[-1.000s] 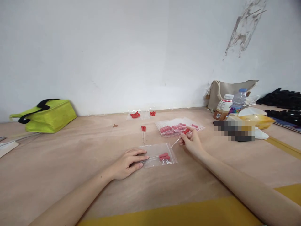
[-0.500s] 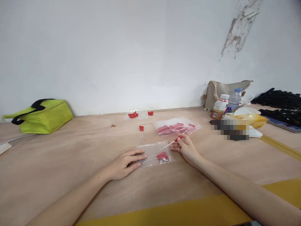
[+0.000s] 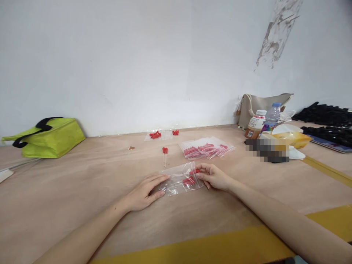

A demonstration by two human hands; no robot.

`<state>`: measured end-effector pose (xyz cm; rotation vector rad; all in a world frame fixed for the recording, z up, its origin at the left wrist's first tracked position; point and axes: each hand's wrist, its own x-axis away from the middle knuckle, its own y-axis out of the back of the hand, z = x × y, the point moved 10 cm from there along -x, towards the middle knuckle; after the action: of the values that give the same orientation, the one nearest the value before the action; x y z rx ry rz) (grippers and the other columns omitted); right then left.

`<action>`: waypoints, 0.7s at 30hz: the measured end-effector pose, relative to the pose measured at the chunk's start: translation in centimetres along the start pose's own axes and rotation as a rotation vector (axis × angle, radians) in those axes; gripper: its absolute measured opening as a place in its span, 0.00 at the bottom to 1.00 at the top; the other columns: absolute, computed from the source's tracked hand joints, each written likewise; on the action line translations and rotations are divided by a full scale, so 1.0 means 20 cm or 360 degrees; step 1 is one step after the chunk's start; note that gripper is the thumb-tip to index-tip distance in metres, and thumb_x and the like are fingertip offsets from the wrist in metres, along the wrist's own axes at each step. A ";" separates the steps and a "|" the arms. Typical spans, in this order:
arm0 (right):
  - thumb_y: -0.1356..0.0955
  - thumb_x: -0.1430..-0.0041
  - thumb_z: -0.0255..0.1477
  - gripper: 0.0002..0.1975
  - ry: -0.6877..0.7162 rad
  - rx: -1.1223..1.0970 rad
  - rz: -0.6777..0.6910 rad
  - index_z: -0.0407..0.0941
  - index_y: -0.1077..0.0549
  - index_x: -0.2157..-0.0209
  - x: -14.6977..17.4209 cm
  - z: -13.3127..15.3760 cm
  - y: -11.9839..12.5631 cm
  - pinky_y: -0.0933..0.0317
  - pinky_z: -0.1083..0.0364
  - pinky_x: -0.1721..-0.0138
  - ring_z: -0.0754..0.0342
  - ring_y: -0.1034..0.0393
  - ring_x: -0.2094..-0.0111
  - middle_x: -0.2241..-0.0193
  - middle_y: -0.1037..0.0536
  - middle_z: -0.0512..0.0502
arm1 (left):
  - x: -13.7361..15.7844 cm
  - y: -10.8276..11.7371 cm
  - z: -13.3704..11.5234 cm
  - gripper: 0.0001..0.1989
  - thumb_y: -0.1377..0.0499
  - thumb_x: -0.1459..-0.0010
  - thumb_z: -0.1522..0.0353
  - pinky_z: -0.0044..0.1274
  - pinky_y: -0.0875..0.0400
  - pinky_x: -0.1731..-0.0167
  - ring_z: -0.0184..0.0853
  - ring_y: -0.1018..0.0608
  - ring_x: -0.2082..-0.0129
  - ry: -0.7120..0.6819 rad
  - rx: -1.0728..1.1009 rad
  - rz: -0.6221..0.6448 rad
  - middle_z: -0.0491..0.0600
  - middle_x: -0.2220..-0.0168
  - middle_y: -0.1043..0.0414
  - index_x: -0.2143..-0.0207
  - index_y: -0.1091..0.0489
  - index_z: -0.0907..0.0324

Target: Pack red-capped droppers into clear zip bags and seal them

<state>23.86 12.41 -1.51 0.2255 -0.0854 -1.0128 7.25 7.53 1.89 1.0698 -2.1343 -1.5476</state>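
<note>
A clear zip bag (image 3: 176, 190) lies flat on the table, with red-bulbed droppers (image 3: 188, 180) inside. My left hand (image 3: 145, 190) rests on its left end, fingers stretched out and thumb apart. At the bag's right opening, my right hand (image 3: 216, 178) pinches the red bulb of another dropper (image 3: 194, 171); its thin stem points left into the bag. Two loose droppers (image 3: 165, 151) lie just beyond the bag, bulbs toward the wall. Behind my right hand is a fanned pile of filled zip bags (image 3: 206, 147).
Near the wall lie more red bulbs and clear tubes on a plastic sheet (image 3: 162, 135). A lime-green bag (image 3: 55, 137) stands left. To the right are a brown drink bottle (image 3: 255, 124), a water bottle (image 3: 273, 114), a beige bag (image 3: 244, 110) and a tissue pack (image 3: 294, 139).
My right hand has moved left and slightly down, carrying the dropper further into the bag, so its bulb is now at the opening. My left hand has stayed nearly still.
</note>
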 end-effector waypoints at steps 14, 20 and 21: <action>0.35 0.52 0.40 0.16 -0.0051 0.0147 -0.0066 0.40 0.30 0.73 -0.04 -0.03 -0.03 0.49 0.62 0.82 0.64 0.43 0.83 0.82 0.32 0.53 | 0.00 -0.01 0.02 0.21 0.51 0.40 0.63 0.32 0.45 0.46 0.36 0.40 0.46 0.0034 -0.0088 0.0013 0.46 0.45 0.43 0.44 0.47 0.51; 0.37 0.50 0.34 0.11 -0.0001 0.0456 -0.0469 0.41 0.29 0.70 -0.01 0.08 0.16 0.46 0.61 0.79 0.61 0.40 0.82 0.80 0.29 0.52 | 0.00 -0.01 0.02 0.20 0.51 0.40 0.63 0.33 0.44 0.47 0.37 0.40 0.46 0.0016 -0.0068 0.0016 0.47 0.45 0.42 0.45 0.45 0.51; 0.37 0.50 0.32 0.09 0.0106 0.0543 -0.0615 0.41 0.30 0.71 -0.01 0.15 0.20 0.44 0.60 0.76 0.60 0.37 0.79 0.78 0.28 0.51 | 0.00 -0.01 0.02 0.20 0.51 0.40 0.63 0.33 0.44 0.47 0.37 0.40 0.46 0.0015 -0.0060 0.0012 0.47 0.46 0.42 0.45 0.45 0.51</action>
<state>26.68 14.14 2.28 0.6038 -0.1583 -1.3724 7.06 7.67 1.65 1.0539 -2.0917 -1.5699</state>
